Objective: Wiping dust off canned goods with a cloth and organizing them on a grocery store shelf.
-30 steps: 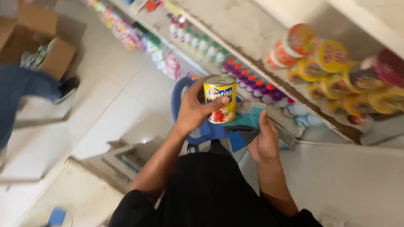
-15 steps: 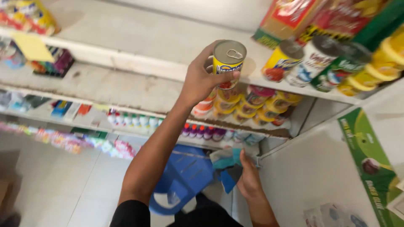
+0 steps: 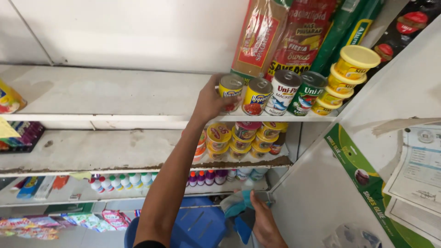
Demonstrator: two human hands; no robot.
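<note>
- The long white painted upper shelf [image 3: 115,98] carries a row of tins at its right end, most of it bare.
- The left hand [image 3: 212,102] is clamped on a yellow-labelled round tin can [image 3: 231,90], standing upright on the shelf beside a like yellow can [image 3: 257,96] (not yet released).
- The right hand [image 3: 265,225] is low, fingers closed on a teal cloth [image 3: 236,204].

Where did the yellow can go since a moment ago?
The left hand lifted the yellow can from low by the blue basket up onto the top shelf, beside the other cans, still gripping it. The right hand stayed low, holding a teal cloth.
</note>
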